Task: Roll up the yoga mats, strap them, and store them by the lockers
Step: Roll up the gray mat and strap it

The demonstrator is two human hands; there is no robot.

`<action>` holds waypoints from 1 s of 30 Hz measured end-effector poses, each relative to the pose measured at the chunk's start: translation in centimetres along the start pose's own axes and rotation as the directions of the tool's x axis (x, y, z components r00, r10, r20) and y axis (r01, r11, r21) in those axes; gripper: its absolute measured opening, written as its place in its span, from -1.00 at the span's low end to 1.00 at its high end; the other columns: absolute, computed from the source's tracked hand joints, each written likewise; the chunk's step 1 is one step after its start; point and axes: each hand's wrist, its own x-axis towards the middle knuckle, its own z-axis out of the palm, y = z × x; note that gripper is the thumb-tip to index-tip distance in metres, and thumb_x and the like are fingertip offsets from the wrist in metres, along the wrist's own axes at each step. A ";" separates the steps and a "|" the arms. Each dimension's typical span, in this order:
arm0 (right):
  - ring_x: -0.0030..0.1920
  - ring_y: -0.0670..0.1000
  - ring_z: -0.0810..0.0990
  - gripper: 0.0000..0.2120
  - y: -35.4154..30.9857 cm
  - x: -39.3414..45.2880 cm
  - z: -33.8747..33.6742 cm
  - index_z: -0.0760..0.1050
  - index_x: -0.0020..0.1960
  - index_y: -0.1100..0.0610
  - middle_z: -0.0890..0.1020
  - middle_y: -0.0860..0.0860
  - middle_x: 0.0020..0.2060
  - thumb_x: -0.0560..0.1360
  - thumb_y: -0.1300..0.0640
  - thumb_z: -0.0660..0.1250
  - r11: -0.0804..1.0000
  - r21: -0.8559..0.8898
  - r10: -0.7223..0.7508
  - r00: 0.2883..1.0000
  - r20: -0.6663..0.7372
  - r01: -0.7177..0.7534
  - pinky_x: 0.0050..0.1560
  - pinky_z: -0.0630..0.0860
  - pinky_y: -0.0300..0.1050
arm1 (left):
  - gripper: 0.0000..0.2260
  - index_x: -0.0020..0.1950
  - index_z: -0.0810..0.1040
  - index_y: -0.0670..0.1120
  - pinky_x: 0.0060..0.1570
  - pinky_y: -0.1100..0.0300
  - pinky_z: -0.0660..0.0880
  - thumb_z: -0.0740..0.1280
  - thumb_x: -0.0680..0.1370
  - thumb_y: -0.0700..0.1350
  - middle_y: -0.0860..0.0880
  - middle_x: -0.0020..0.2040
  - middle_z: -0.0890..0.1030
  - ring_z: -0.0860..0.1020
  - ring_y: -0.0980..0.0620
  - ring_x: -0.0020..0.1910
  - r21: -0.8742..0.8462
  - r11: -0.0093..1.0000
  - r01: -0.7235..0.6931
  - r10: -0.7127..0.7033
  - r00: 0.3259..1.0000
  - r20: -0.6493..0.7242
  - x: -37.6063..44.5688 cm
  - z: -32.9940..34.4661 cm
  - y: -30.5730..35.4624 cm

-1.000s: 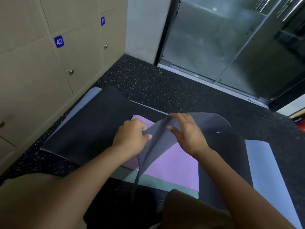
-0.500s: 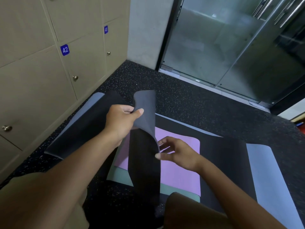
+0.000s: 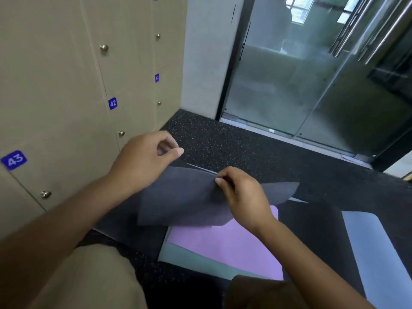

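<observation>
Lockers (image 3: 66, 85) stood left, over speckled floor (image 3: 223, 148). Grey mat (image 3: 182, 201) lifted over purple mat (image 3: 223, 244), its far edge at fingertips. Left hand (image 3: 145, 161) above edge, thumb and forefinger curled, grip unclear. Right hand (image 3: 240, 197) pinched edge.

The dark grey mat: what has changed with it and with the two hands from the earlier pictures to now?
Half a second ago the left hand held the dark grey mat up as a hanging fold. Now the mat has swung down and lies lower and flatter, its edge pinched by the right hand, which earlier only touched it. The left hand's grip is unclear. The purple mat and green mat stayed flat underneath.
</observation>
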 end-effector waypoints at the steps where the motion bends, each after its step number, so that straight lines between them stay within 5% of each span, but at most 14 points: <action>1: -0.06 -0.01 0.54 -0.90 -0.8 0.1 -0.2 0.52 -0.02 0.01 0.61 -0.11 -0.11 0.66 0.07 0.27 0.998 -0.047 -0.039 0.999 -0.002 0.039 -0.05 0.46 -0.04 | -0.83 -0.05 0.62 0.07 -0.10 0.14 0.49 0.43 0.51 0.15 0.17 -0.19 0.60 0.54 0.22 -0.22 0.123 0.988 -0.091 0.076 0.989 0.126 -0.1 -1.0 0.9; 3: -0.04 0.05 0.57 -0.91 -2.7 0.1 -0.7 0.55 0.01 0.04 0.64 -0.07 -0.09 0.65 0.09 0.29 0.985 -0.131 -0.114 0.993 -0.017 0.111 -0.02 0.47 0.02 | -0.69 0.07 0.56 0.14 -0.07 0.11 0.47 0.34 0.49 0.31 0.18 -0.06 0.55 0.50 0.20 -0.14 0.364 0.886 -0.289 0.155 0.922 0.354 -0.6 -2.6 2.6; 6: -0.05 0.09 0.59 -0.91 -5.6 0.2 -2.2 0.56 0.01 0.06 0.65 -0.04 -0.09 0.64 0.10 0.29 0.969 -0.178 -0.182 0.981 -0.062 0.169 0.01 0.47 0.12 | -0.72 0.13 0.49 0.16 0.03 0.02 0.51 0.31 0.54 0.30 0.15 0.04 0.54 0.53 0.09 0.03 0.501 0.767 -0.402 0.168 0.878 0.448 -1.8 -3.8 4.5; 12: -0.02 -0.01 0.58 -0.93 -9.3 -0.8 -8.5 0.54 0.01 0.01 0.65 -0.12 -0.08 0.65 0.05 0.31 0.965 -0.160 -0.221 0.972 -0.078 0.207 0.00 0.49 0.00 | -0.93 0.03 0.44 0.13 -0.05 0.03 0.46 0.32 0.62 0.06 0.16 -0.02 0.56 0.52 0.04 -0.03 0.388 0.851 -0.354 0.272 0.929 0.251 -3.7 -6.2 7.9; 20: 0.03 0.05 0.58 -0.84 -9.3 -4.7 -16.8 0.56 0.06 -0.01 0.65 -0.08 -0.02 0.66 -0.06 0.27 0.967 -0.253 0.009 1.000 -0.019 -0.014 -0.02 0.49 -0.01 | -0.95 0.10 0.49 0.10 -0.13 0.09 0.33 0.27 0.66 0.03 0.18 0.04 0.56 0.53 0.03 0.02 0.391 0.847 -0.361 0.320 0.932 0.168 -6.4 -10.1 11.7; 30: -0.08 -0.06 0.53 -0.84 -17.2 -14.8 -21.0 0.60 0.04 0.03 0.56 -0.17 -0.11 0.60 -0.05 0.38 0.942 -0.291 -0.236 0.949 -0.209 0.170 -0.09 0.46 -0.10 | -0.95 -0.03 0.48 0.17 -0.18 0.15 0.41 0.30 0.63 0.05 0.26 -0.11 0.55 0.51 0.23 -0.09 0.337 0.804 -0.491 0.481 0.869 0.118 -16.1 -17.2 14.6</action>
